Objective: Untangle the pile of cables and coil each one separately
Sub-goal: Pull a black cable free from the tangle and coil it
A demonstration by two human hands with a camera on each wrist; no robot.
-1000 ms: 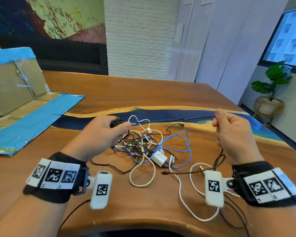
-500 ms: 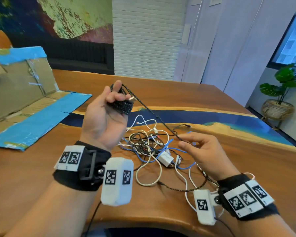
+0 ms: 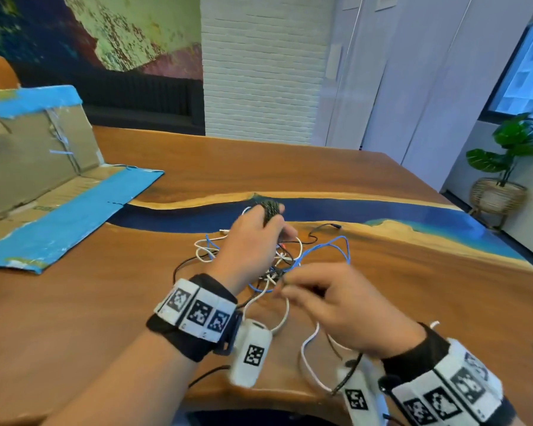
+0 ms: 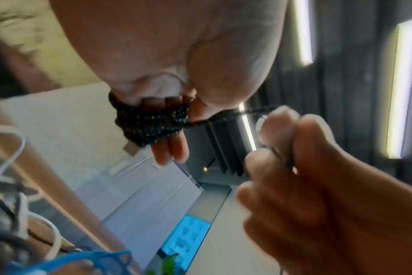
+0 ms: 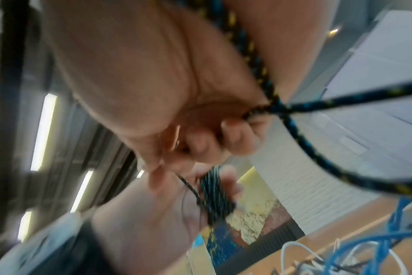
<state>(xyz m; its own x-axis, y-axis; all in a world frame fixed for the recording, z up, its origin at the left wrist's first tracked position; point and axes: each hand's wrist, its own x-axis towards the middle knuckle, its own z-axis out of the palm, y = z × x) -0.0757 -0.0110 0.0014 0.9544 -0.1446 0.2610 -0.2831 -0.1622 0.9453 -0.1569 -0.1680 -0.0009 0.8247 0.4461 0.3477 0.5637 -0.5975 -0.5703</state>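
A black braided cable (image 3: 270, 209) is wound in a small coil around the fingers of my left hand (image 3: 268, 226), which hovers palm down over the pile. In the left wrist view the coil (image 4: 151, 122) wraps two fingers. My right hand (image 3: 285, 289) pinches the loose run of the same cable just in front of the left wrist. The right wrist view shows that braided cable (image 5: 303, 106) crossing the curled fingers (image 5: 235, 134). Its tail (image 3: 346, 375) trails back toward my right wrist. The tangle of white, blue and black cables (image 3: 293, 256) lies on the wooden table (image 3: 105, 302), partly hidden by both hands.
A flattened cardboard box with blue tape (image 3: 50, 192) lies on the table at the left. A blue resin strip (image 3: 382, 210) crosses the tabletop behind the pile. The table's near edge runs under my wrists. A potted plant (image 3: 505, 167) stands on the floor at the far right.
My left hand has come down from its raised position and turned palm down over the pile, still gripping the coil. My right hand has closed in on it, shortening the stretch of cable between them.
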